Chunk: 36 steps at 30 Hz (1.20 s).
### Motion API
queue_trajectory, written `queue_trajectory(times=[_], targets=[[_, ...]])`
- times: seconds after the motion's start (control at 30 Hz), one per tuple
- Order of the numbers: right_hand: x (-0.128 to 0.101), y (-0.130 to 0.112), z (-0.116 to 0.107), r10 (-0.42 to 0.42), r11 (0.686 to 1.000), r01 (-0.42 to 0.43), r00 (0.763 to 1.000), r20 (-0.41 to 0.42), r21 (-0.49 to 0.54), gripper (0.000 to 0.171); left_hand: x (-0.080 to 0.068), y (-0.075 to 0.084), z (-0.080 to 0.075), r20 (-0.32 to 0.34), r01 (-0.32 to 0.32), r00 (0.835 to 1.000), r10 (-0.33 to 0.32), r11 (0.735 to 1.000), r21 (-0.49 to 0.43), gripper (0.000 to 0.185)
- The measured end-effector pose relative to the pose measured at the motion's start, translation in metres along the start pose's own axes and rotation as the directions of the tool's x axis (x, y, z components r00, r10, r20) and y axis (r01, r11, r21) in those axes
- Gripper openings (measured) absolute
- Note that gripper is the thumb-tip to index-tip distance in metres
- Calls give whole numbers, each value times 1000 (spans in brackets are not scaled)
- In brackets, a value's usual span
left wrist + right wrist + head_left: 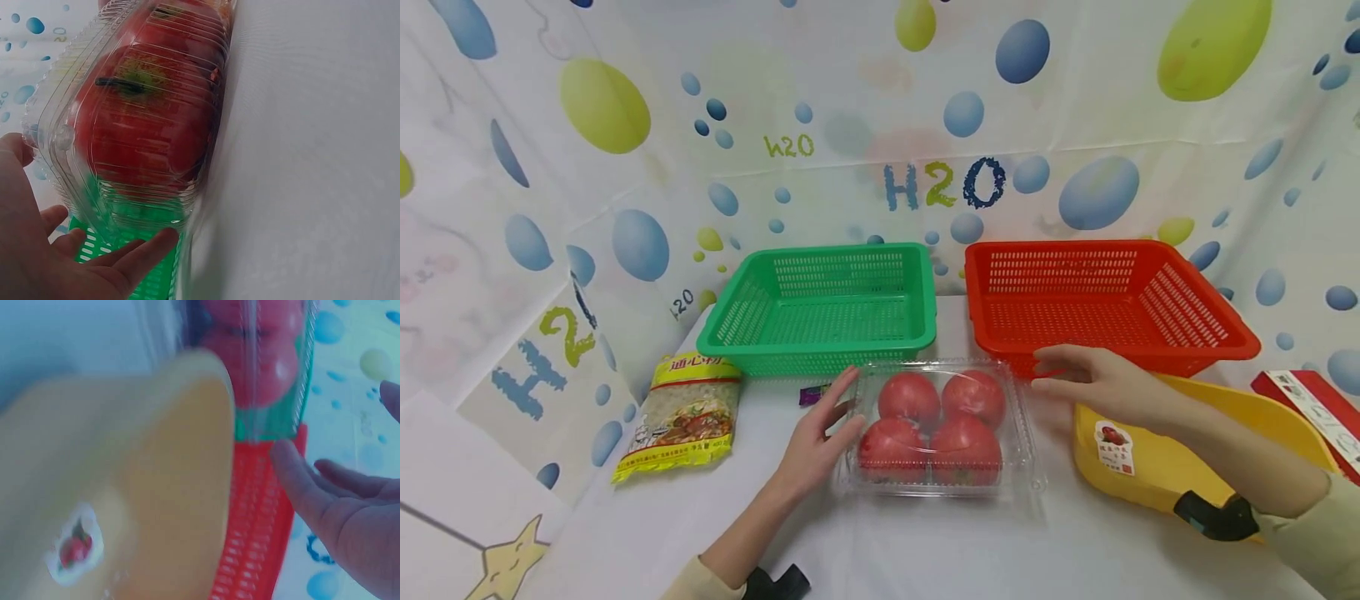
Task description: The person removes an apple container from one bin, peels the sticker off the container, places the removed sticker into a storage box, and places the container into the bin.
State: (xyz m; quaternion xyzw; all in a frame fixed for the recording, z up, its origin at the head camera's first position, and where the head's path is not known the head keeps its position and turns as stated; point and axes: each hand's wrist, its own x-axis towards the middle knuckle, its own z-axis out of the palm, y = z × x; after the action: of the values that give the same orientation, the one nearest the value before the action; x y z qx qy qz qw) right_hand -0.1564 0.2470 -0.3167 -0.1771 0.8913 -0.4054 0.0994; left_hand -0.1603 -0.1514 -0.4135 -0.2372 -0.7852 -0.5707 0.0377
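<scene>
Clear plastic clamshell of tomatoes [938, 427] lies long axis crosswise on the table [880, 542], between both hands; left hand [822, 440] touches its left end, flat-fingered, nearer than right hand [1093, 382]. "H2O" repeats on the backdrop. Left wrist: fingers [134, 253] straight against the box. Right wrist: relaxed fingers [300, 481], empty, beside a red basket [253, 531].

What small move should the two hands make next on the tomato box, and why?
Probably bring the right hand in against the right edge of the clear box of tomatoes. The left hand already rests open against its left side, fingers straight, while the right hand hovers open just off the far right corner, over the red basket rim. The box lies flat on the table, so it seems to need both sides held before lifting.
</scene>
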Motion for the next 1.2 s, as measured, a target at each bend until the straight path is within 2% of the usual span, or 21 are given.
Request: queue_trajectory(times=[0.23,0.47,0.57,0.73,0.97,1.1,1.2], targets=[[-2,-1,25,65,994,-66,998,17,88,78,-5,0,-2,-24,68,997,-68,998,0,62],[0,-2,47,193,966,-201,979,65,163,91,-8,1,-3,3,117,993,-117,992,-55,62],[1,0,54,237,941,-251,967,88,228,93,-9,0,-3,29,131,991,-129,987,-93,63],[3,1,66,287,880,-314,949,128,357,92,-9,-1,-3,74,155,986,-147,980,-126,65],[4,4,74,306,840,-346,938,161,417,84,-10,-1,-5,104,146,985,-135,983,-110,65],[4,6,76,302,763,-356,934,190,539,80,-11,-3,-8,130,157,982,-140,978,-134,64],[3,4,77,306,681,-373,927,218,630,77,-10,-3,-9,148,155,980,-131,974,-167,64]])
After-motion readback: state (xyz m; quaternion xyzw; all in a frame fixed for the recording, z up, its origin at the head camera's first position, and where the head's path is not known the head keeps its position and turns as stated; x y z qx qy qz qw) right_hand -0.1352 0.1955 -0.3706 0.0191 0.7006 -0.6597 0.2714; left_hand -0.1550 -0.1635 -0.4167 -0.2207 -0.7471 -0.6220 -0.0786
